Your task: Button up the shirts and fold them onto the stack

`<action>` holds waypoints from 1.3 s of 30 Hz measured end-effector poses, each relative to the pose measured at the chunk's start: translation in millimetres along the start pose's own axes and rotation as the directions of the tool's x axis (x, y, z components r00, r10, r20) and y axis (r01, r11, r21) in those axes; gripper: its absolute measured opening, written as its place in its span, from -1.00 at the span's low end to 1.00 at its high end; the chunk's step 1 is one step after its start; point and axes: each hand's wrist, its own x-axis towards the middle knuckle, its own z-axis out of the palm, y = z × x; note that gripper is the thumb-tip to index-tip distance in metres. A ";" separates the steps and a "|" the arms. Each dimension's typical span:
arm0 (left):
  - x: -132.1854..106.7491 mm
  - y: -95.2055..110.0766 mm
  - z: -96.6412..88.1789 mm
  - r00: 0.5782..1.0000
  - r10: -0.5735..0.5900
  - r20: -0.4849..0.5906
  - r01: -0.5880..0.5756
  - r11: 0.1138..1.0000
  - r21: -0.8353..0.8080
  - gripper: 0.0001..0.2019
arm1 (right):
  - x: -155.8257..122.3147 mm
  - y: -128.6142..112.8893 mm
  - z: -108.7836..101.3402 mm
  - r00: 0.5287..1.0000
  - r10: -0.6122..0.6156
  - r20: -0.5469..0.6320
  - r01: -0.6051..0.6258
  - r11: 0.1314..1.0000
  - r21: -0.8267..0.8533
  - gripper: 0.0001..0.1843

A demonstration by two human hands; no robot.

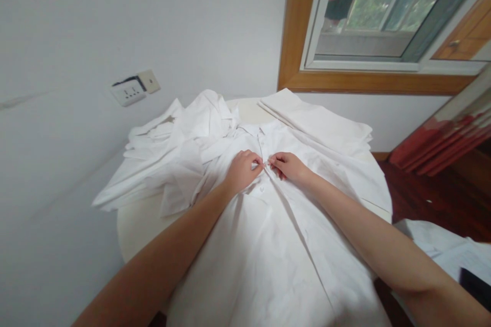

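A white button-up shirt [245, 245] lies front side up on a round pale table [134, 230], its collar at the far side and its lower part hanging over the near edge. My left hand [245, 169] pinches the shirt's front edge at the middle of the chest. Close beside it, my right hand [286, 164] pinches the opposite front edge, fingertips almost touching the left ones. Just below the hands a small button [262, 189] shows on the placket. Below there the two front edges lie apart. Whatever sits between the fingertips is too small to make out.
Crumpled white garments [180, 138] are heaped at the table's left. A folded white garment [318, 117] lies at the back right. Behind are a wall socket [129, 92] and a wood-framed window [295, 82]. A red curtain [441, 138] hangs right, above papers [464, 260].
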 end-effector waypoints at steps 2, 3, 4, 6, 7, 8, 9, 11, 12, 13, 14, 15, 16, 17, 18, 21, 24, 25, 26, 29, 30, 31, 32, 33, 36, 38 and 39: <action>0.3 -3.0 -2.2 1.000 0.016 -0.007 -0.016 1.000 0.004 -0.95 | -1.4 -1.1 -0.6 1.000 0.004 0.003 -0.004 1.000 -0.025 -0.77; 0.5 -4.7 -3.8 1.000 0.024 -0.013 -0.024 1.000 0.009 -0.93 | -2.1 -1.6 -1.6 1.000 -0.002 0.004 0.002 0.998 -0.062 -0.76; 0.8 -6.4 -5.5 0.999 0.031 -0.022 -0.031 0.999 0.023 -0.92 | -2.8 -2.2 -3.1 1.000 -0.021 -0.006 0.021 0.992 -0.121 -0.74; 1.3 -10.1 -8.9 0.998 0.039 -0.041 -0.036 0.997 0.075 -0.87 | -3.9 -3.2 -7.8 0.990 -0.122 -0.073 0.094 0.946 -0.309 -0.71; 1.2 -12.1 -10.1 0.998 0.041 -0.047 -0.036 0.993 0.109 -0.85 | -4.3 -3.5 -10.5 0.973 -0.200 -0.115 0.133 0.895 -0.425 -0.70; 0.8 -14.2 -10.9 0.998 0.043 -0.045 -0.036 0.989 0.145 -0.82 | -4.4 -3.4 -13.2 0.949 -0.281 -0.142 0.164 0.826 -0.539 -0.70; 0.2 -16.4 -11.1 0.998 0.044 -0.033 -0.038 0.983 0.178 -0.78 | -4.5 -2.7 -15.5 0.925 -0.350 -0.147 0.183 0.750 -0.636 -0.70; -2.0 -20.6 -9.9 0.999 0.032 0.023 -0.037 0.971 0.237 -0.68 | -4.4 0.3 -18.0 0.906 -0.405 -0.118 0.180 0.624 -0.761 -0.67; -3.4 -22.3 -8.7 0.998 0.013 0.060 -0.029 0.964 0.266 -0.62 | -4.5 2.4 -18.1 0.915 -0.391 -0.099 0.162 0.581 -0.798 -0.64; -4.8 -23.7 -7.4 0.995 -0.013 0.098 -0.017 0.956 0.294 -0.58 | -4.6 4.8 -17.3 0.931 -0.355 -0.083 0.135 0.548 -0.825 -0.58; -6.0 -24.5 -6.4 0.990 -0.041 0.134 -0.004 0.947 0.321 -0.54 | -4.9 7.1 -16.1 0.949 -0.308 -0.072 0.106 0.523 -0.845 -0.50; -7.1 -24.9 -5.6 0.984 -0.068 0.163 0.008 0.939 0.344 -0.52 | -5.2 9.0 -14.8 0.964 -0.259 -0.062 0.080 0.503 -0.861 -0.42; -8.0 -24.8 -5.3 0.979 -0.088 0.184 0.016 0.932 0.363 -0.50 | -5.5 10.3 -13.5 0.976 -0.214 -0.048 0.063 0.485 -0.872 -0.35; -8.6 -24.3 -5.4 0.975 -0.101 0.199 0.018 0.926 0.377 -0.48 | -5.9 11.2 -12.6 0.984 -0.177 -0.032 0.056 0.472 -0.880 -0.31; -9.1 -23.5 -5.9 0.972 -0.108 0.209 0.019 0.921 0.388 -0.47 | -6.2 11.5 -12.3 0.988 -0.151 -0.018 0.055 0.463 -0.885 -0.27; -10.7 -21.4 -8.6 0.968 -0.120 0.220 0.020 0.912 0.409 -0.47 | -7.2 11.3 -14.4 0.993 -0.116 0.011 0.061 0.443 -0.894 -0.21; -13.2 -21.4 -11.5 0.966 -0.135 0.219 0.031 0.906 0.421 -0.48 | -8.4 12.6 -18.6 0.993 -0.120 0.014 0.065 0.434 -0.899 -0.20; -14.1 -21.9 -12.4 0.966 -0.140 0.216 0.037 0.905 0.424 -0.48 | -8.9 13.5 -19.8 0.992 -0.124 0.010 0.063 0.435 -0.898 -0.20; -15.0 -22.6 -13.3 0.966 -0.144 0.214 0.041 0.904 0.425 -0.47 | -9.3 14.4 -20.7 0.992 -0.126 0.005 0.060 0.437 -0.897 -0.20; -17.0 -25.1 -16.0 0.968 -0.136 0.212 0.036 0.908 0.418 -0.48 | -10.3 16.3 -21.8 0.992 -0.123 -0.009 0.047 0.445 -0.895 -0.21; -17.5 -25.8 -16.9 0.968 -0.125 0.218 0.025 0.912 0.409 -0.48 | -10.5 16.4 -21.9 0.993 -0.120 -0.007 0.047 0.445 -0.894 -0.21; -17.9 -26.4 -17.7 0.968 -0.108 0.227 0.010 0.918 0.395 -0.49 | -10.8 16.2 -22.0 0.993 -0.116 -0.001 0.051 0.444 -0.894 -0.22; -18.4 -26.6 -18.6 0.967 -0.088 0.238 -0.009 0.925 0.379 -0.51 | -11.0 15.6 -22.0 0.994 -0.112 0.008 0.057 0.442 -0.895 -0.23; -18.9 -26.4 -19.5 0.967 -0.067 0.247 -0.028 0.931 0.363 -0.52 | -11.4 14.9 -22.1 0.994 -0.108 0.021 0.067 0.439 -0.896 -0.25; -20.0 -22.8 -22.0 0.971 -0.038 0.236 -0.045 0.941 0.336 -0.54 | -13.4 11.8 -22.4 0.993 -0.107 0.057 0.098 0.434 -0.896 -0.30; -19.9 -18.1 -23.4 0.981 -0.037 0.193 -0.031 0.941 0.337 -0.53 | -15.6 9.6 -22.4 0.990 -0.125 0.063 0.112 0.437 -0.892 -0.30; -19.5 -15.5 -23.8 0.985 -0.024 0.173 -0.036 0.941 0.336 -0.52 | -16.7 8.5 -22.4 0.989 -0.135 0.062 0.116 0.438 -0.891 -0.29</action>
